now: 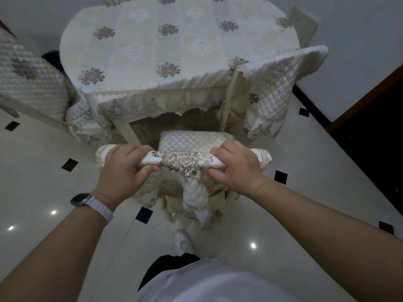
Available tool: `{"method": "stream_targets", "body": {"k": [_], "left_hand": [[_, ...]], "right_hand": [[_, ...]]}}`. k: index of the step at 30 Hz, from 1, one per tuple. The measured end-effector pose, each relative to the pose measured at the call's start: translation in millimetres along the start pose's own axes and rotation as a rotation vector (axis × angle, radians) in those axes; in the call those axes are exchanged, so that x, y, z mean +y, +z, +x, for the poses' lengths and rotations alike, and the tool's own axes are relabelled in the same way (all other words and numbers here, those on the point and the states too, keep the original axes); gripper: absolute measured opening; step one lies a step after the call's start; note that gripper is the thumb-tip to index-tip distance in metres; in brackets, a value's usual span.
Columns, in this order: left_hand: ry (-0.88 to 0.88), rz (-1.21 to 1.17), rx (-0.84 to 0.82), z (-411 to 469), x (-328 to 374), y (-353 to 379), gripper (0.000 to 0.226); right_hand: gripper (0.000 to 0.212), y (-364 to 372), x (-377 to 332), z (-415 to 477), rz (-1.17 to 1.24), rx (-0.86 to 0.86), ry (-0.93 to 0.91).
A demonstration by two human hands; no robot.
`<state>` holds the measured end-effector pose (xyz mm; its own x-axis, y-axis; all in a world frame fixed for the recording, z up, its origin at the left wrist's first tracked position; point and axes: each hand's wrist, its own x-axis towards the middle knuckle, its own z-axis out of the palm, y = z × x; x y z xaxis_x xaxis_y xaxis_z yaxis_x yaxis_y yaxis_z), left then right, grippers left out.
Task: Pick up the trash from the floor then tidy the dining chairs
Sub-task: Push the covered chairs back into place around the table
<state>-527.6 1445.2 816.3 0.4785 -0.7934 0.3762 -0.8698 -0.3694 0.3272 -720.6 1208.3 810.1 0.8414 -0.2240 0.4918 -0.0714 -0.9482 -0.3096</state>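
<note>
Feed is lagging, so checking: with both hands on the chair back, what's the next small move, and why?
Probably push the chair straight in: the left hand and right hand grip its top rail, and its seat sits mostly outside the table.

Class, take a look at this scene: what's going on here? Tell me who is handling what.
A person stands behind a dining chair that faces the cloth-covered table. The left hand and the right hand each grip the top of its backrest, one near each end. A left chair and a right chair stand angled beside the table. No trash shows on the visible floor.
</note>
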Motion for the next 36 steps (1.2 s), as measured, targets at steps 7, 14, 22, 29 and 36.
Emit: {"method": "stream_targets", "body": {"k": [7, 14, 22, 29, 36], "left_hand": [[-0.083, 0.042, -0.038, -16.7, -10.0, 5.9, 0.048], [-0.105, 0.031, 0.001, -6.1, -16.0, 14.0, 0.050], [-0.115, 0.040, 0.005, 22.0, -35.9, 17.7, 0.049], [-0.148, 0.020, -0.036, 35.9, -54.8, 24.8, 0.051], [-0.169, 0.015, -0.058, 60.5, -63.8, 35.1, 0.056]], "right_hand": [[0.039, 20.6, 5.1, 3.7, 0.035, -0.066, -0.055], [0.040, 32.8, 18.8, 23.7, 0.040, -0.139, -0.076], [0.042, 36.1, 29.9, 57.9, 0.054, -0.217, -0.052], [0.046, 47.9, 33.2, 74.1, 0.025, -0.283, 0.027], [0.045, 60.5, 38.9, 91.2, -0.052, -0.213, 0.113]]}}
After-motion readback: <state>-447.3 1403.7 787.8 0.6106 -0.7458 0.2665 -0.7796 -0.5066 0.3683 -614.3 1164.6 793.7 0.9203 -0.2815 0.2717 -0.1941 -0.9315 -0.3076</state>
